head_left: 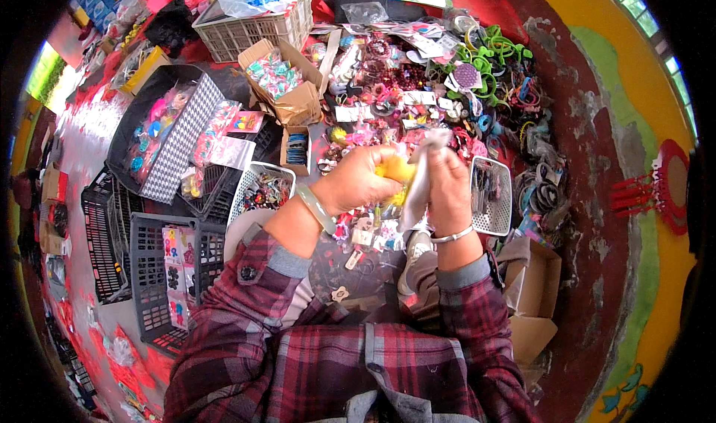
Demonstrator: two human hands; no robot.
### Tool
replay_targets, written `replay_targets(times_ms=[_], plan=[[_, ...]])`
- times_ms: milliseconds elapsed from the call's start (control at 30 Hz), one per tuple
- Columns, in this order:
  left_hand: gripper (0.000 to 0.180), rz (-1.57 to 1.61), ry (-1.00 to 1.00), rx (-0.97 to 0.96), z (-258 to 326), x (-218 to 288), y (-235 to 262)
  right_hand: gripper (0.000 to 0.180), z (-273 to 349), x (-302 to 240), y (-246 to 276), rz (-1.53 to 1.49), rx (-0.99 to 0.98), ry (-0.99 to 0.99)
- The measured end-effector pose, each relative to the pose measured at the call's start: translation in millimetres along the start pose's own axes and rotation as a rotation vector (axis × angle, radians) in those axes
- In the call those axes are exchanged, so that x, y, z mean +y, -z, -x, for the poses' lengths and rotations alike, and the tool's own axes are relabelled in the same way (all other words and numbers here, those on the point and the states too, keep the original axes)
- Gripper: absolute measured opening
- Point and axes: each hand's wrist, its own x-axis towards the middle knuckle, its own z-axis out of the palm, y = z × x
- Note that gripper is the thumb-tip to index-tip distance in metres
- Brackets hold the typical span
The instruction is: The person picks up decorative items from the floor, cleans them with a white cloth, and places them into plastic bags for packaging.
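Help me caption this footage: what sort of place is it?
Perhaps a workroom or storeroom for small accessories, judging by the heap of colourful trinkets, the cardboard box of packets and the dark slotted crate holding carded pieces.

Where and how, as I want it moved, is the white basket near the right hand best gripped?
Grip the white basket, I'd judge, by its right rim, from above right: its top is open, and the right hand crowds its left side.

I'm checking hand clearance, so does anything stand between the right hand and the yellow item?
Yes: the pale, sheet-like piece, held by the right hand, stands between that hand and the yellow item. Nothing visible separates the left hand from the yellow item it holds.
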Motion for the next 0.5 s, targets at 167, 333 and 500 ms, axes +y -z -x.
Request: replay_targets(times_ms=[167, 333, 500], plan=[[0.023, 0.271, -0.092, 0.213, 4.6, 11.2, 2.2, 0.027, -15.6, -27.5, 39.0, -0.302, 0.203, -0.065], [0.027, 0.428, -0.145, 0.188, 6.4, 15.6, 5.2, 0.038, -6.6, -37.3, 43.0, -0.173, 0.084, -0.049], [0.027, 0.357, -0.094, 0.132, 5.3, 10.1, 0.9, 0.023, -0.6, -26.1, 16.5, 0.15, -0.222, 0.023]])
